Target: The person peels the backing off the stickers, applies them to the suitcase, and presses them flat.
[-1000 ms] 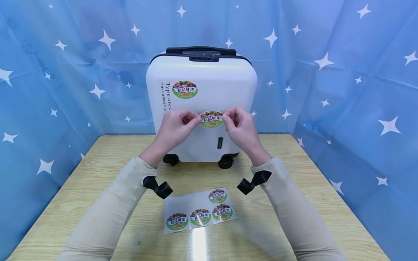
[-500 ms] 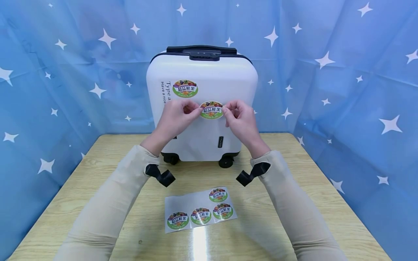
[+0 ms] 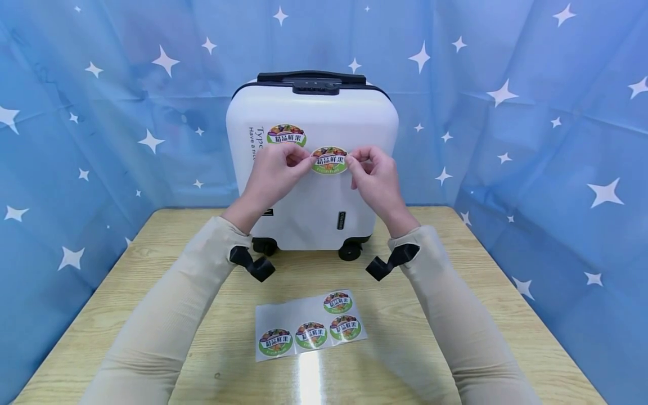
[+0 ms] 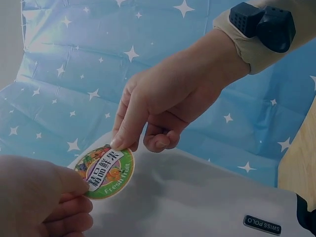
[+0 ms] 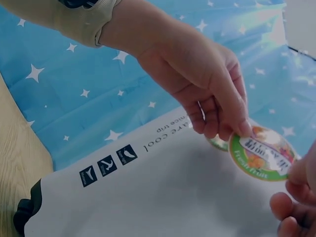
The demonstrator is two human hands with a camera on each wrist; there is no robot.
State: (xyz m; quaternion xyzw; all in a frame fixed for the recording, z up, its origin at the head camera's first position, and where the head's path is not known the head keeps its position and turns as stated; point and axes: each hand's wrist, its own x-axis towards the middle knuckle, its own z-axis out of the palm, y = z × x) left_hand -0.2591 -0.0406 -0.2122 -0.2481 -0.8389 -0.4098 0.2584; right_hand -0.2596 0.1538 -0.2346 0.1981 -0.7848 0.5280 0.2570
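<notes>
The held sticker [image 3: 329,161] (reading upright) stretches lengthwise left-to-right.

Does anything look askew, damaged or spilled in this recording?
Nothing looks damaged or spilled. The sticker sheet lies slightly askew, its long edges slanted against the back edge of the table. The sticker pinched between left hand and right hand looks whole.

Left grip [image 3: 275,173]; right grip [image 3: 377,174]; twin pinches

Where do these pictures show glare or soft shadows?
Head view: bright glare on the table by the sticker sheet; left wrist view: soft shadow on the white suitcase beside the held sticker; right wrist view: glare on the curtain, upper right.
</notes>
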